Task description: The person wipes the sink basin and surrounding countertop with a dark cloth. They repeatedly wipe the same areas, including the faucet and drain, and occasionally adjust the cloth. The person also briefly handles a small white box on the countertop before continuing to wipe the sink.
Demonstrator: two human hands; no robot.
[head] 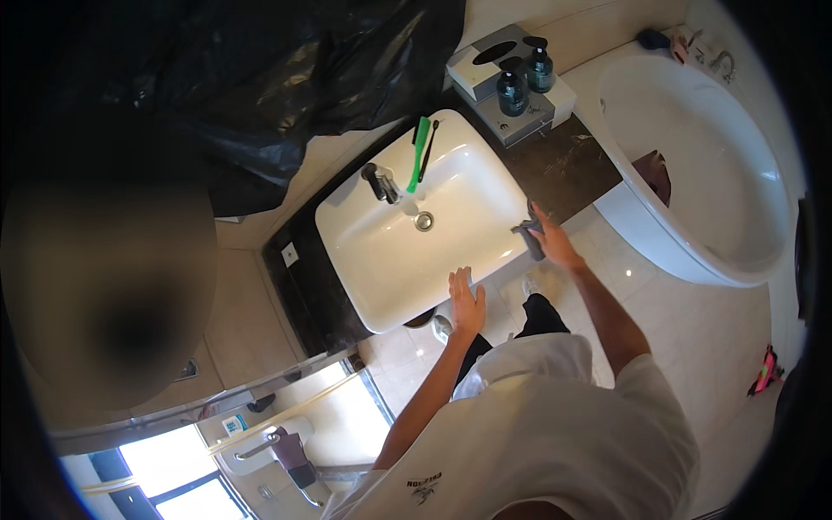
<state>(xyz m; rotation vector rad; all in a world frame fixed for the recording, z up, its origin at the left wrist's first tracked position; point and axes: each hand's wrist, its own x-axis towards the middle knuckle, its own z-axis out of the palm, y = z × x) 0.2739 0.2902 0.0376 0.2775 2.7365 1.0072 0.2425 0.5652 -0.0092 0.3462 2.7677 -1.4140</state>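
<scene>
A white ceramic washbasin [390, 279] with a metal drain [424, 221] and a chrome faucet [382, 183] is in front of me. My right hand [558, 242] grips a crumpled grey cloth [532, 237] against the basin's right end, at the front corner. On the front rim rests my left hand [465, 304], its thumb apart from the fingers and nothing in it. A green-handled brush [419, 156] and a slim black brush [428, 151] lie side by side over the back rim, by the faucet.
Two dark pump bottles [512, 94] stand on grey boxes beside a tissue box [484, 62], on the dark counter [552, 166]. A white bathtub [708, 169] with a dark cloth [653, 175] over its edge is to the right. Black plastic sheeting [260, 84] hangs at upper left.
</scene>
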